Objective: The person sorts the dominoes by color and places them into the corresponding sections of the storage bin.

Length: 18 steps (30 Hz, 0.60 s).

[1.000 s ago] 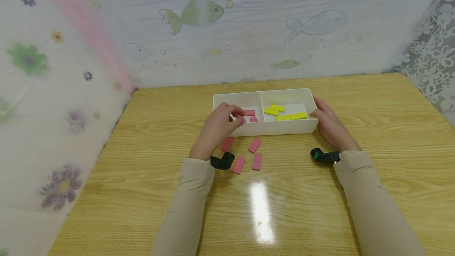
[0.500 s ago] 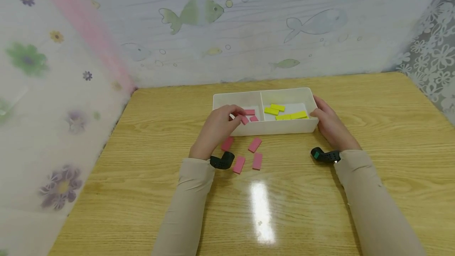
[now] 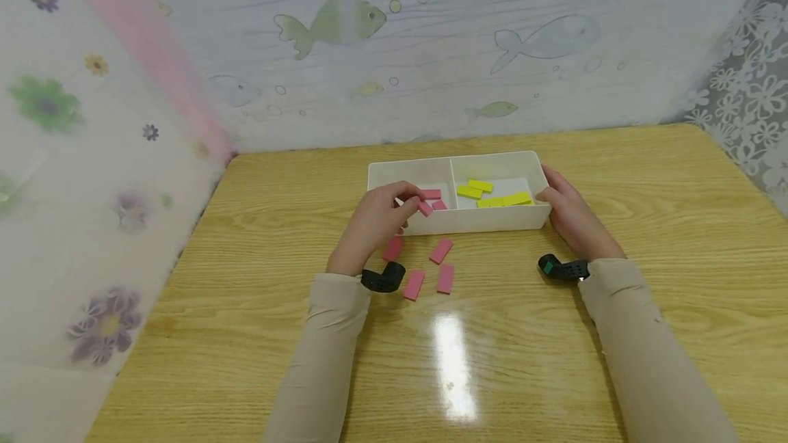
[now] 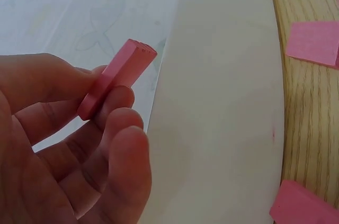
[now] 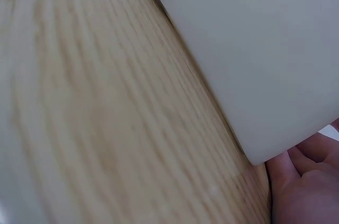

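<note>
Pink block (image 3: 425, 208), flat and rectangular, pinched between thumb and fingertips of the left hand (image 3: 373, 222). Left grip is grasping it; in the left wrist view the block (image 4: 117, 78) stands on edge between the thumb and the fingers (image 4: 114, 107), one short end sticking out past them. Block sits at the front wall of the white tray (image 3: 394, 173), over the near rim of its left compartment, just above two other pink blocks (image 3: 434, 199) lying inside that compartment.

Right hand (image 3: 572, 219) rests against the right end wall of the tray, fingers wrapped round the corner; grip steadying the tray. The right wrist view shows only the tray's white wall (image 5: 265, 65) close up and a bit of palm beside it.

Right compartment holds yellow blocks (image 3: 492, 195), four or so, lying flat.

On the table (image 3: 646, 176) in front of the tray, four loose pink blocks (image 3: 441, 251) lie flat: one partly under the left hand, one just beside the tray front, two nearer the person. All apart from each other.

Black wrist-worn units (image 3: 383, 277) sit at both beige sleeves (image 3: 320, 354). Fish-patterned sheet (image 3: 332, 22) hangs behind the table.
</note>
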### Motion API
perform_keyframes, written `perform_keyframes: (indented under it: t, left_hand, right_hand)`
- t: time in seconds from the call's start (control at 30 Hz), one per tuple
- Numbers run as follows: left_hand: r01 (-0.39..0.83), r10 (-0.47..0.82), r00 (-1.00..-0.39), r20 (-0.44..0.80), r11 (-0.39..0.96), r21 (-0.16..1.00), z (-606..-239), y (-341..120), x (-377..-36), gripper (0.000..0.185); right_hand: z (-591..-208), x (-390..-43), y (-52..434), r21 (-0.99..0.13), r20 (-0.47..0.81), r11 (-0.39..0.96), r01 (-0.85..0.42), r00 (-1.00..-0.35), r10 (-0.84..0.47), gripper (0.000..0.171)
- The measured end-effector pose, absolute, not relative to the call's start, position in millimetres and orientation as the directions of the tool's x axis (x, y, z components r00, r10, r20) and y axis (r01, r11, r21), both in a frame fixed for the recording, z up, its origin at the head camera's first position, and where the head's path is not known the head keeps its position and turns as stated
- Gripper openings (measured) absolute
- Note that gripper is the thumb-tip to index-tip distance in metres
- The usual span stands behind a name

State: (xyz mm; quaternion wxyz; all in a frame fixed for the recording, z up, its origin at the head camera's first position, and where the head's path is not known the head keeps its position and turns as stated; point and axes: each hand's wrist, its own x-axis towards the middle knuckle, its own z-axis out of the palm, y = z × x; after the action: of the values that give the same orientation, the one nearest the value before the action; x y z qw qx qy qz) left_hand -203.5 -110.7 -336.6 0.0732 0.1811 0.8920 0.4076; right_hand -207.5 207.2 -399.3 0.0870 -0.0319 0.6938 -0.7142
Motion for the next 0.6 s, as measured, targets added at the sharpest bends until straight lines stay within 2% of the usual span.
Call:
perform_keyframes:
  t: [0.37, 0.6]
  left_hand:
    - [0.259, 0.334, -0.941, 0.056, 0.605, 0.752, -335.7, -113.4, -204.1, 0.016]
    - [0.234, 0.32, -0.947, 0.034, 0.61, 0.757, -336.2, -114.7, -206.0, 0.019]
  right_hand:
    - [-399.7, -206.7, 206.7, -0.996, -0.067, -0.038, 0.074, -0.983, -0.173, 0.063]
    - [-398.6, -206.7, 206.9, -0.997, -0.064, -0.038, 0.072, -0.984, -0.169, 0.062]
